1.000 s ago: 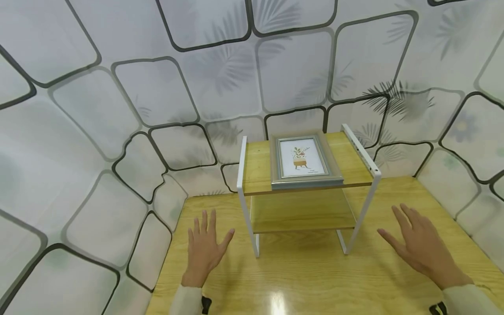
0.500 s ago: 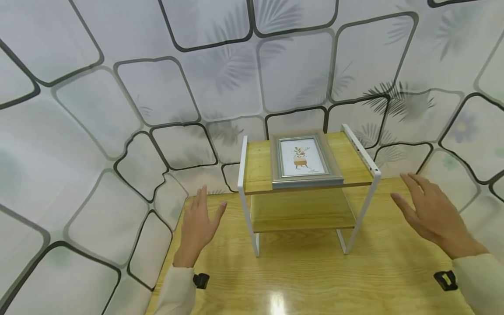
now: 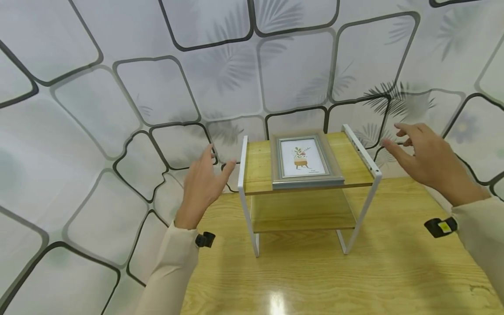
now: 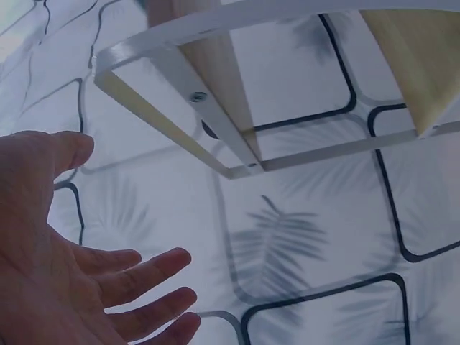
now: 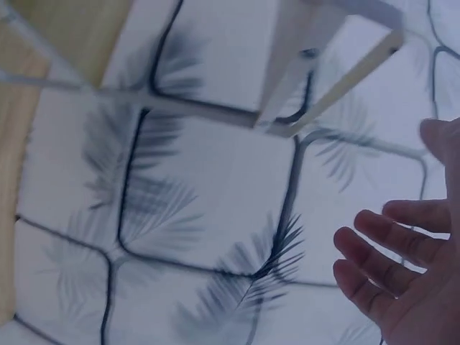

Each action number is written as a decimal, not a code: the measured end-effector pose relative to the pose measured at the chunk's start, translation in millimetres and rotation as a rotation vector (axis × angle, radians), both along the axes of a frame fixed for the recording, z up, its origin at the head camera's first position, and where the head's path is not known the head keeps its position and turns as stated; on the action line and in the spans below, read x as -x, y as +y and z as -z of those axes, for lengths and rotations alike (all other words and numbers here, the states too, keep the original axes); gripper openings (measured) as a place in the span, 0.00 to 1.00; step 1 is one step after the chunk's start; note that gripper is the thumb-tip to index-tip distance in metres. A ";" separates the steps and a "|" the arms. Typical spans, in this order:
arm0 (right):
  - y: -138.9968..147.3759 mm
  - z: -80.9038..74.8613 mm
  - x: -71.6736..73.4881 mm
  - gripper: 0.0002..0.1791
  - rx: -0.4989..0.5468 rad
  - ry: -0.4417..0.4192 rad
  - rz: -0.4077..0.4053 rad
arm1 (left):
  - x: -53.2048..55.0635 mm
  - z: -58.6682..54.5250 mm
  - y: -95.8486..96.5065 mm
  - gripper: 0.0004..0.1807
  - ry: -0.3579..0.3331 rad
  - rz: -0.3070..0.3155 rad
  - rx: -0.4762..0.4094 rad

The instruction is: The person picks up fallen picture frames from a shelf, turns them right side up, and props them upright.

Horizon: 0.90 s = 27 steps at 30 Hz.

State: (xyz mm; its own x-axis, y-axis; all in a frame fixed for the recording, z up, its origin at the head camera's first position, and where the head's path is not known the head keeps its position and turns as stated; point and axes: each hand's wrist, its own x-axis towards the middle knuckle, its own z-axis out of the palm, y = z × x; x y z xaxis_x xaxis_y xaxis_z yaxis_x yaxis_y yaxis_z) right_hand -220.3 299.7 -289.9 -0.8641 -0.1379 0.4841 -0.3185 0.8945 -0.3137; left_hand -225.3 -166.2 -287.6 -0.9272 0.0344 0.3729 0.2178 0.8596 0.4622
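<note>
A small two-tier shelf (image 3: 257,168) with wooden boards and white metal side frames stands in the middle of the head view. On its upper board lies a picture frame (image 3: 307,161) showing a potted plant drawing. My left hand (image 3: 201,186) hovers left of the shelf's white side, fingers and thumb spread apart, touching nothing. To the right, my right hand (image 3: 429,159) is raised beside the other white side, loosely bent and holding nothing. Both wrist views show a gap between each hand and the shelf's metal frame (image 4: 194,93).
The shelf rests on a wood-grain tabletop (image 3: 291,280). Behind and to the left hangs a pale patterned wall covering (image 3: 224,78) with dark rounded outlines and leaf prints. The shelf's lower board (image 3: 301,212) is visible under the upper one.
Both hands have risen from low over the tabletop up to about the height of the shelf's upper board. The shelf and picture frame have stayed in place.
</note>
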 end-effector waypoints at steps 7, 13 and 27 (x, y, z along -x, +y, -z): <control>-32.3 -36.7 21.7 0.38 -0.060 -0.132 -0.067 | 7.7 -35.0 37.9 0.43 -0.071 0.039 0.106; -61.4 -47.3 33.4 0.39 -0.126 -0.225 -0.132 | 14.7 -44.4 65.2 0.34 -0.175 0.077 0.275; -101.6 -42.6 42.2 0.30 -0.132 -0.416 -0.183 | 23.1 -37.3 95.7 0.28 -0.258 0.174 0.370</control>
State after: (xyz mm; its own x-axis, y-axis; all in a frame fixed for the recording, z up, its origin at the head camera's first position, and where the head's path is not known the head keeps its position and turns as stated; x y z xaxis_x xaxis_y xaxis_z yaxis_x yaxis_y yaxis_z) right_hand -262.5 198.1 -247.3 -0.9366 -0.3432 0.0703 -0.3462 0.8761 -0.3355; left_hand -248.4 -70.5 -250.3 -0.9566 0.2840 0.0646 0.2912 0.9375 0.1905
